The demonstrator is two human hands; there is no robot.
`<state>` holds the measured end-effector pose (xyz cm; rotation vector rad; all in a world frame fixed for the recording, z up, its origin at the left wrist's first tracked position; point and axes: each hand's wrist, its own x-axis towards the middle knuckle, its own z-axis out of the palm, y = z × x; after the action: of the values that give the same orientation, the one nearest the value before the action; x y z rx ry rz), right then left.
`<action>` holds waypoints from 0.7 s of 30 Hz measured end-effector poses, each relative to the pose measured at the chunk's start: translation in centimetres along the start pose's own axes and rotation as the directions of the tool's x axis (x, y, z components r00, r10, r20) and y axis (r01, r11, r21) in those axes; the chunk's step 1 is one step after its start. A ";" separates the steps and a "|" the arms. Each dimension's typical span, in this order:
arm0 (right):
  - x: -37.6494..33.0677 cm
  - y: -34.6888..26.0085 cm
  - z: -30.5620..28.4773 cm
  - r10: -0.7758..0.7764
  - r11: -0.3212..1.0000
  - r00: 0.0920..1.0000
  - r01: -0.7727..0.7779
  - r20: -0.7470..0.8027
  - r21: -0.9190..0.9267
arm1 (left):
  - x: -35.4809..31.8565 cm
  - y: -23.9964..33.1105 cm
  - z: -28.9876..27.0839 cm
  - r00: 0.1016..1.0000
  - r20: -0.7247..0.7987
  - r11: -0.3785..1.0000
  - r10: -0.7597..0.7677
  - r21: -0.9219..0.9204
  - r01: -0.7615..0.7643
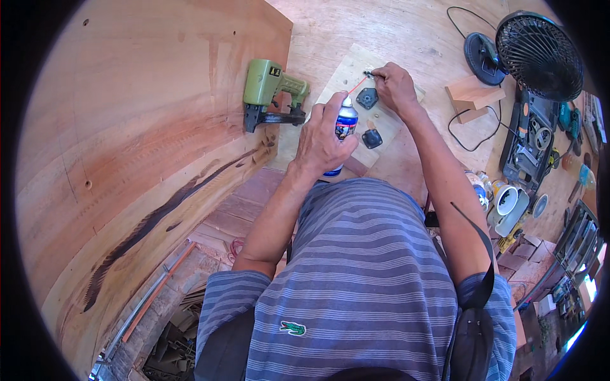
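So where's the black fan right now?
In the head view, the black fan is at the upper right, well to the right of the right hand, with the angled wooden piece just below its base.

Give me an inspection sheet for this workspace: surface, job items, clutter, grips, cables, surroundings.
Surface: wooden worktop, pale board on it.
Job items: blue spray can, red straw fitted; two dark parts on the board.
Clutter: green nailer at left; fan, wood pieces, assorted tools at right.
Left grip: around the can.
Right grip: pinching small dark piece by straw tip.
Cables: black cord looped beside wood pieces.
Surroundings: large wooden panel, left.
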<state>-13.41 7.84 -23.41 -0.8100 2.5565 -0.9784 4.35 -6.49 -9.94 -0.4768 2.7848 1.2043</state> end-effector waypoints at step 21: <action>-3.4 -2.5 -2.2 0.218 0.976 0.968 -0.217 -0.124 0.027 | 15.0 -1.3 1.4 0.769 -0.618 0.978 0.164 0.003 -0.207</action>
<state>-10.68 9.44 -19.92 -0.4630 2.6719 -1.0040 -9.58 -10.15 -14.62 -0.7302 3.4201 1.3873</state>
